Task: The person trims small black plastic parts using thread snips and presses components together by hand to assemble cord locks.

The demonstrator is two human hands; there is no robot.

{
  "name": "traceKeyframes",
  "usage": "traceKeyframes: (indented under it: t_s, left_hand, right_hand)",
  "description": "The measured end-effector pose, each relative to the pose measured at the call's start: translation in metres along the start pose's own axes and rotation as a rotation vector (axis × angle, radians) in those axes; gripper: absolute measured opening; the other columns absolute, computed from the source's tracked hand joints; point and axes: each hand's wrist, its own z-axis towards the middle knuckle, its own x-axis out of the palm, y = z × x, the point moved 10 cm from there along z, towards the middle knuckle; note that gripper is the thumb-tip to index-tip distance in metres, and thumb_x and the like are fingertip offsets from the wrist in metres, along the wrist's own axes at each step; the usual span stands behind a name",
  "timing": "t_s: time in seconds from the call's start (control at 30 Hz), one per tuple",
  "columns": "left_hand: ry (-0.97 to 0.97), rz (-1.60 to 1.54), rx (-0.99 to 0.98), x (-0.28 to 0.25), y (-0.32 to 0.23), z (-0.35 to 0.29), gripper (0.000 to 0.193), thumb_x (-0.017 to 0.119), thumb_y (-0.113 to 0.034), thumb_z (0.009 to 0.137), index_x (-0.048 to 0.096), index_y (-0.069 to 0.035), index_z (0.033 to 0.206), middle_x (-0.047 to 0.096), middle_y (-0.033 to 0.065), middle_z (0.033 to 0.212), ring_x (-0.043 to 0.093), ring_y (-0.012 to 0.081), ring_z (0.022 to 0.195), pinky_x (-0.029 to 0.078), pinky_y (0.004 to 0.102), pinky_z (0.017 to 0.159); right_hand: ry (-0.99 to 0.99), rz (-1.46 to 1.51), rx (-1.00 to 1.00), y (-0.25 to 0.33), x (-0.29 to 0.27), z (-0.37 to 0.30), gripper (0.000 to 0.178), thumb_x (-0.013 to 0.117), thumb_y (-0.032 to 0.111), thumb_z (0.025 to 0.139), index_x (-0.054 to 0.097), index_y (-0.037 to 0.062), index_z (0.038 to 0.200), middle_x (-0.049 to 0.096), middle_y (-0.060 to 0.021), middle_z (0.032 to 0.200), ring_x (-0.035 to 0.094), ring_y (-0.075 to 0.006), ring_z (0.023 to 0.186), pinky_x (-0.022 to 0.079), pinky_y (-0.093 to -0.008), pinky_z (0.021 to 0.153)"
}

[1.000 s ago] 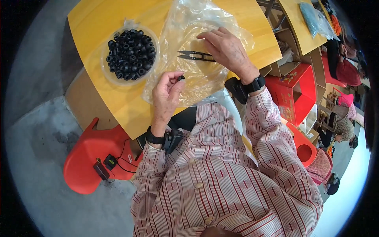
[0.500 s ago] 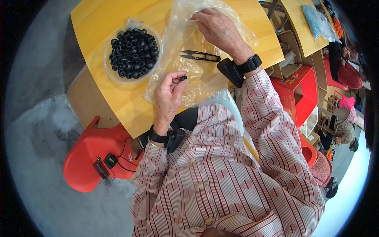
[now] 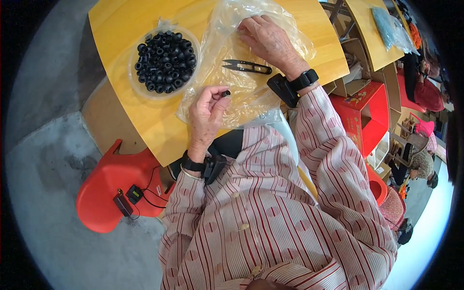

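Between thumb and forefinger, my left hand (image 3: 207,113) pinches a small round black rubber-like piece (image 3: 225,93) with an opening. Farther up, my right hand (image 3: 270,41) is over a clear plastic bag (image 3: 215,50) laid on the table. Its fingers are bent and pressed together; whatever their tips grip cannot be made out. Black thread snips (image 3: 246,66) lie on the bag between my hands, their pointed blades to the left. To the left, a round clear tub (image 3: 133,82) holds a heap of similar black pieces (image 3: 165,62).
The yellow table (image 3: 116,29) carries the tub and bag. A red chair (image 3: 104,193) with small black devices on it stands at left. On the right are a red box (image 3: 365,118), cardboard boxes (image 3: 355,50) and another table (image 3: 369,29); several people sit farther off.
My right hand has shifted slightly down and right over the bag, its fingers more bent. The black piece in my left hand has turned a little.
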Motion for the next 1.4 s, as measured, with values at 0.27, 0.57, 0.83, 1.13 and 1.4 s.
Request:
traceKeyframes:
  t_s: [0.27, 0.57, 0.83, 1.13, 1.4]
  left_hand:
    - [-0.001, 0.014, 0.006, -0.001, 0.0, -0.001, 0.018, 0.063, -0.002, 0.084, 0.06, 0.0, 0.101, 0.06, 0.0045, 0.085, 0.058, 0.0083, 0.072, 0.049, 0.0213, 0.066]
    - [-0.012, -0.01, -0.004, 0.0, -0.001, 0.001, 0.017, 0.063, -0.002, 0.084, 0.06, 0.0, 0.101, 0.061, 0.0045, 0.086, 0.058, 0.0087, 0.074, 0.049, 0.0214, 0.067]
    - [-0.003, 0.013, 0.007, 0.0, -0.003, 0.001, 0.019, 0.062, 0.001, 0.082, 0.06, 0.0, 0.102, 0.061, 0.0057, 0.087, 0.06, 0.01, 0.074, 0.049, 0.0221, 0.067]
    - [-0.005, -0.006, 0.006, 0.0, -0.003, 0.001, 0.019, 0.062, 0.001, 0.082, 0.061, 0.0, 0.101, 0.061, 0.0063, 0.087, 0.06, 0.0104, 0.075, 0.05, 0.0223, 0.068]
    - [-0.006, 0.002, 0.029, 0.0, -0.004, 0.001, 0.019, 0.062, 0.001, 0.082, 0.061, 0.0, 0.101, 0.061, 0.0063, 0.087, 0.06, 0.0107, 0.075, 0.049, 0.0222, 0.068]
  right_hand:
    - [0.026, 0.1, 0.047, -0.001, -0.003, -0.004, 0.017, 0.061, 0.013, 0.085, 0.059, 0.0062, 0.1, 0.062, -0.0079, 0.082, 0.059, -0.0265, 0.082, 0.05, -0.0364, 0.072]
    - [0.006, 0.014, 0.13, -0.013, -0.001, -0.004, 0.014, 0.06, 0.018, 0.085, 0.061, 0.007, 0.093, 0.063, -0.011, 0.078, 0.06, -0.0292, 0.079, 0.049, -0.0388, 0.069]
    - [0.032, 0.025, 0.161, -0.017, -0.001, -0.008, 0.016, 0.058, 0.023, 0.086, 0.061, 0.0091, 0.093, 0.065, -0.0093, 0.084, 0.061, -0.0284, 0.084, 0.05, -0.0403, 0.071]
    - [-0.027, -0.11, 0.021, 0.005, -0.008, 0.001, 0.014, 0.058, 0.02, 0.086, 0.061, 0.0101, 0.096, 0.063, -0.0075, 0.077, 0.061, -0.0269, 0.078, 0.05, -0.0369, 0.068]
    - [0.037, -0.077, 0.026, 0.0, -0.003, -0.009, 0.013, 0.059, 0.022, 0.088, 0.063, 0.0107, 0.094, 0.064, -0.0052, 0.078, 0.061, -0.0235, 0.08, 0.05, -0.0343, 0.067]
